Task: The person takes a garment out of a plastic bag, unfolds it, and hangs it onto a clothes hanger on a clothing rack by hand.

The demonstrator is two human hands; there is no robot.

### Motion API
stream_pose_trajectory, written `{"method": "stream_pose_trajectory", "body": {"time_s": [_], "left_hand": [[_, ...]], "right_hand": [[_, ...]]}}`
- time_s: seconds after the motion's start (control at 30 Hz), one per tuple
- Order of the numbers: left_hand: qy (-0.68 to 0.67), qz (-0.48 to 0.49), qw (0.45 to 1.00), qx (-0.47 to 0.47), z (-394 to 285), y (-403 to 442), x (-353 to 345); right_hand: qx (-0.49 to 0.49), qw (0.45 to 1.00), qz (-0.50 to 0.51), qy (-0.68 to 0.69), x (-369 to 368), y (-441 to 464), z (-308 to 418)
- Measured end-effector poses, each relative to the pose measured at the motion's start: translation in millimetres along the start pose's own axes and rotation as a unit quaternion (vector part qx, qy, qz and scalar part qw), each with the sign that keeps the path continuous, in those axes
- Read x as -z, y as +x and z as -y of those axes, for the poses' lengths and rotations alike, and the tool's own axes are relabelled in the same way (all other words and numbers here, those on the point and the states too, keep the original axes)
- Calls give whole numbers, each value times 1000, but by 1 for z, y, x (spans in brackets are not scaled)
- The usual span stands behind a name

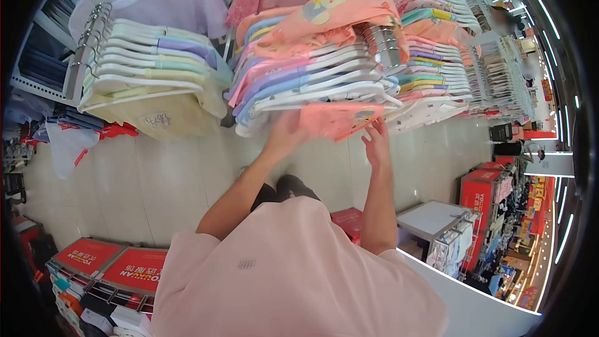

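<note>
An orange printed garment (331,122), folded flat, is in front of the rack below a white hanger. My left hand (288,132) is closed on its left edge; motion smears the fingers. At the garment's right end is my right hand (376,145), fingertips touching the edge and thumb held apart. Just above is a row of pastel clothes on white hangers (312,81). A larger orange garment with an animal print (331,9) lies bunched across the top of that row.
Pale yellow shirts (162,112) hang to the left, and more children's clothes (430,78) to the right. Red-signed display stands (84,256) are behind me at left. A white-topped stand (430,218) is at right. Tiled floor (175,181) lies around my feet.
</note>
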State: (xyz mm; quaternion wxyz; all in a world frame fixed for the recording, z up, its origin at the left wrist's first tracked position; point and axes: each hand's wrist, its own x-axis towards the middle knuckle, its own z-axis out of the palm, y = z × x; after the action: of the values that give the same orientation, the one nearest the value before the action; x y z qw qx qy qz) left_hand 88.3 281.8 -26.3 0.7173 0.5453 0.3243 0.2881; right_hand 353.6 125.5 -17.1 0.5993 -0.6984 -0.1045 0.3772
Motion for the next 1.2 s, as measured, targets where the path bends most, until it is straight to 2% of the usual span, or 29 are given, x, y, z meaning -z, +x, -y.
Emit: {"method": "stream_pose_trajectory", "body": {"time_s": [0.17, 0.27, 0.37, 0.47, 0.57, 0.67, 0.77, 0.87, 0.97, 1.07, 1.13, 1.2], "left_hand": [[-72, -58, 996, 17, 30, 14, -13], [-88, -123, 987, -58, 25, 13, -32], [-68, -44, 995, 58, 1, -1, -34], [27, -57, 990, 130, 17, -3, -28], [22, -64, 996, 59, 21, -4, -23], [40, -101, 994, 19, 28, 1, -24], [108, -76, 990, 49, 23, -1, -29], [121, -74, 987, 73, 37, 5, -24], [192, -127, 972, 54, 49, 10, -18], [308, -89, 944, 74, 35, 7, -10], [425, -57, 896, 114, 32, -4, -2], [488, -9, 857, 164, 26, -12, 3]], "right_hand": [[32, 989, 131, 60, 0, 36, 10], [39, 980, 172, 89, 3, 48, 6], [28, 976, 212, 51, 17, 70, -12], [44, 969, 228, -88, 23, 73, -7], [62, 960, 222, -157, 22, 63, 13], [80, 956, 226, -167, 27, 88, -14], [104, 954, 235, -154, 23, 81, -10], [64, 950, 244, -181, 23, 79, -4], [139, 933, 214, -253, 33, 99, -35], [199, 937, -21, -287, 43, 93, -37], [199, 947, -125, -219, 59, 98, -27], [259, 929, -204, -166, 68, 83, 16]]}}
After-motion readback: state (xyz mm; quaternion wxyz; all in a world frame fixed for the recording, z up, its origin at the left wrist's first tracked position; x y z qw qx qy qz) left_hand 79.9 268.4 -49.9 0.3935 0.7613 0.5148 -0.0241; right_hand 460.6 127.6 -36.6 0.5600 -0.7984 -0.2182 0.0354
